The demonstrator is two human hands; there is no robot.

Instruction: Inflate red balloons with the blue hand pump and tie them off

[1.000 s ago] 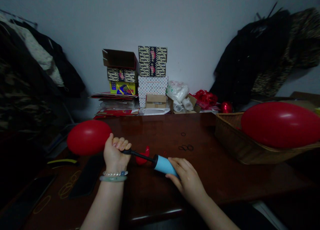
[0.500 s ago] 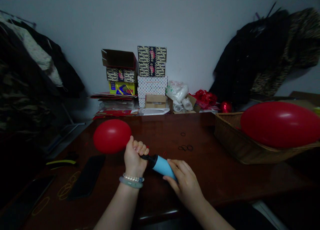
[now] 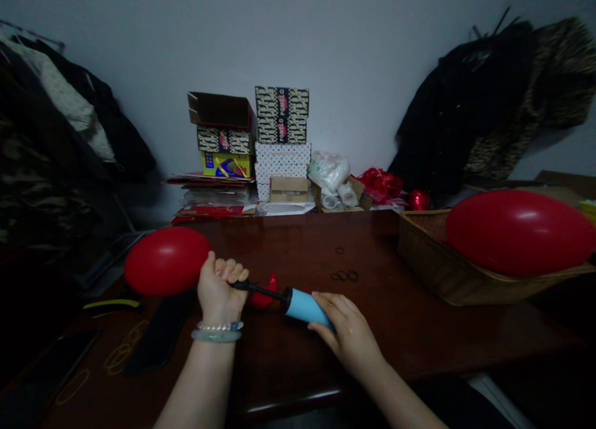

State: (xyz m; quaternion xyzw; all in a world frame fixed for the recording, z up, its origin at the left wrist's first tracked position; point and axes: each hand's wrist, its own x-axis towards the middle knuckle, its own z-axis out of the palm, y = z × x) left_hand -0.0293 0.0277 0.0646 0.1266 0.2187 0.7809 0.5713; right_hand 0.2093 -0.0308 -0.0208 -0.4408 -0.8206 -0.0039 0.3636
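A balloon hand pump (image 3: 307, 306) with a light blue barrel lies across the middle, over the table. My left hand (image 3: 221, 289) is closed around its black front end, where the neck of an inflated red balloon (image 3: 167, 261) is hidden in the fist. Between that fist and the barrel a thin black rod (image 3: 267, 291) shows. My right hand (image 3: 347, 329) is wrapped around the blue barrel's rear part. Behind the rod, a limp red balloon (image 3: 263, 300) rests on the tabletop.
A wicker basket (image 3: 433, 274) with a large red balloon (image 3: 519, 233) stands at right. Black rubber bands (image 3: 344, 275) lie mid-table. Yellowish bands (image 3: 123, 351), a dark phone-like slab (image 3: 161, 333) and a yellow-edged tool (image 3: 112, 306) are at left. Stacked boxes (image 3: 282, 115) stand behind the table.
My left hand has moved left with the inflated balloon, drawing the black rod further out of the barrel. The balloon looks larger. My right hand has stayed nearly in place.
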